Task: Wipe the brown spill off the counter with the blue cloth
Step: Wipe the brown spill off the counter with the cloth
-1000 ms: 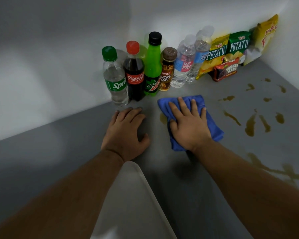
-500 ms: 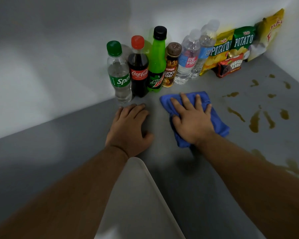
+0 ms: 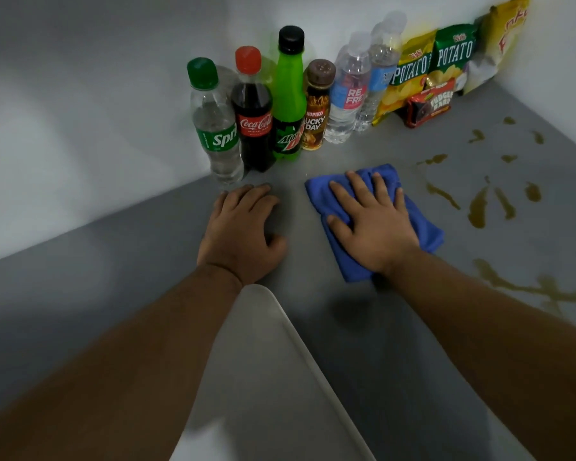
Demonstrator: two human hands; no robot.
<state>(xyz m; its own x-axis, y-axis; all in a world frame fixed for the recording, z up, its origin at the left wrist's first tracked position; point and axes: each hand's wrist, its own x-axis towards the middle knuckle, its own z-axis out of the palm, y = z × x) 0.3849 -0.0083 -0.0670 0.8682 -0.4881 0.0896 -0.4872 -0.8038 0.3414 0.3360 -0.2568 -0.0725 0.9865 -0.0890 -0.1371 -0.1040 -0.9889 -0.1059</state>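
1. Status: the right hand [image 3: 373, 227] lies flat on the blue cloth [image 3: 424, 229], fingers spread and straight, pressing it onto the counter [image 3: 113, 261]. Nothing is pinched.
2. The left hand [image 3: 243, 234] rests on bare counter left of the cloth and apart from it, fingers loosely bent, holding nothing.
3. Change: a second ago a small brown patch showed at the cloth's left edge, between the two hands. That spot now shows plain grey. The cloth keeps much the same station, just in front of the row of bottles [image 3: 255, 121].
4. Outstanding: the brown spill [image 3: 478, 207] lies right of the cloth as separate streaks and drops, none touching it. A longer smear runs to the cloth's near right, beside the forearm.
5. Assessment: one patch is cleared and the bulk remains, so the task is at an early stage. The next stroke probably has to carry the cloth rightward over the streaks.
6. Risk: the snack packets [image 3: 453, 58] stand beyond the cloth to the right, near the farthest drops, and a wide sweep could nudge them.
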